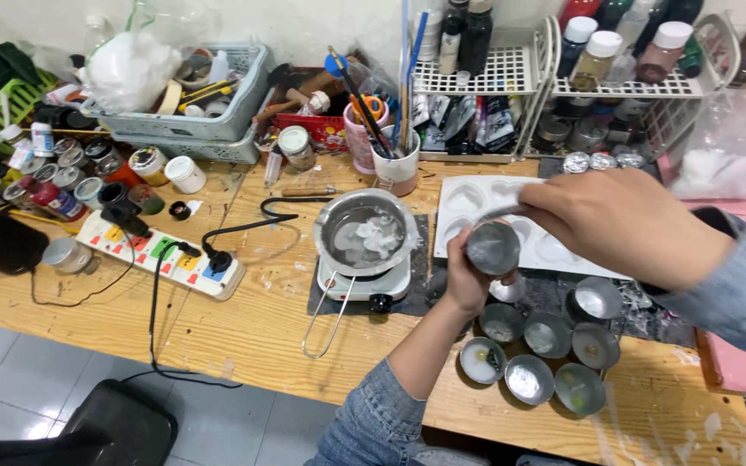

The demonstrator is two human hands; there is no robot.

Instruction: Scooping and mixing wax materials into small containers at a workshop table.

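Observation:
My left hand (466,274) holds a small round metal tin (492,248) above the wooden table (243,319). My right hand (623,223) reaches in from the right, gripping a thin metal tool (496,213) whose tip sits over the tin. Just left stands a metal melting pot (364,233) with pale wax pieces in it, on a small white electric hot plate (364,283). Behind the hands lies a white heart-shaped mould tray (477,203). Several other small tins (546,354) are grouped in front of my right arm.
A white power strip (161,255) with black cables lies at the left. Small jars, baskets of tools and cups of brushes crowd the back edge. Two white wire racks (554,82) hold bottles. A black chair (118,423) stands below the table edge.

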